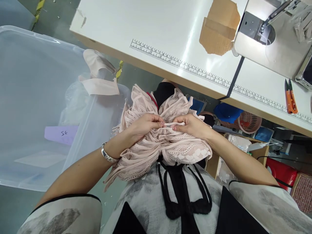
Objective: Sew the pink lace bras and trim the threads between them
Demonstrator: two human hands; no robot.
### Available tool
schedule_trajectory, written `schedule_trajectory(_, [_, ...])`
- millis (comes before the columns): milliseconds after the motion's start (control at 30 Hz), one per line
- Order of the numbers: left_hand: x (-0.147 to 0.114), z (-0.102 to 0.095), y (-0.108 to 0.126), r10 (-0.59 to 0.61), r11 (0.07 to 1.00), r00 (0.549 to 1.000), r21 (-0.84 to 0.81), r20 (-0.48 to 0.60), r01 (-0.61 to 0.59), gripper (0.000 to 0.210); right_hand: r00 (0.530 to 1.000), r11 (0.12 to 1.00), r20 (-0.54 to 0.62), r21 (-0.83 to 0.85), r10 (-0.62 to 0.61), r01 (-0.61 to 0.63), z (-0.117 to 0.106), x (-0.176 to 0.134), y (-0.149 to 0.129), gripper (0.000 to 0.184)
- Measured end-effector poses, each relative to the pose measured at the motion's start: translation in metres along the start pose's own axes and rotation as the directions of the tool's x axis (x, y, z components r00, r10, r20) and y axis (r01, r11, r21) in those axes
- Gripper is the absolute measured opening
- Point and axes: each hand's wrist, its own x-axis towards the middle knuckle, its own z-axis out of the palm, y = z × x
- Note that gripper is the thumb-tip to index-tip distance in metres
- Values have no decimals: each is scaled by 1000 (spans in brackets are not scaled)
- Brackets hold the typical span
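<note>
A thick bundle of pale pink lace bras [187, 152] lies across my lap, with strips of fabric sticking out on both sides. My left hand [147, 125] pinches a thin pale pink strap [168, 124] near the middle of the bundle. A short way to the right, my right hand [190, 126] pinches the same strap between thumb and fingers. The strap runs nearly level between the two hands, just above the lace. The lower layers of the bundle are hidden.
A large clear plastic bin [80, 156] stands at left, pale pink cups [98, 86] hanging over its rim and a purple card [60, 135] inside. Ahead is a white table [156, 19] with a printed ruler, brown cardboard [220, 27], orange-handled snips [291, 97] and a sewing machine [260, 29].
</note>
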Motion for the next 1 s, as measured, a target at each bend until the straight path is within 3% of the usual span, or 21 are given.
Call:
schedule_trajectory(467, [0,-1,-1,-5,999,1000,-48,-10,5,13,997,1000,-79,0,-3,3,2,0,1,35])
schedule_trajectory(533, [1,-1,-1,33,999,999,28,-12,-33,12,997,1000,-81,-15,-8,7,3,-1,0,34])
schedule_trajectory(600, [0,-1,-2,116,970,993,215,-10,-111,14,994,998,-100,-50,-31,26,4,-3,-2,32])
schedule_trajectory(633, [-1,-1,-3,163,925,987,348,-6,-151,18,991,995,-119,-83,-57,47,5,-4,-2,31])
schedule_trajectory(700, [-5,1,-4,240,752,971,633,0,-186,31,981,979,-147,-177,-129,102,7,-9,-4,35])
schedule_trajectory(800, [-17,6,-4,278,344,960,936,-29,-71,43,971,915,-167,-393,-172,95,12,-13,-7,57])
schedule_trajectory(900, [-34,12,-1,255,9,967,1000,-14,12,34,973,745,-210,-663,-94,-71,19,-14,-12,52])
schedule_trajectory(1000, [-47,16,1,235,-112,972,994,13,13,28,976,527,-197,-841,-92,-120,27,-14,-21,24])
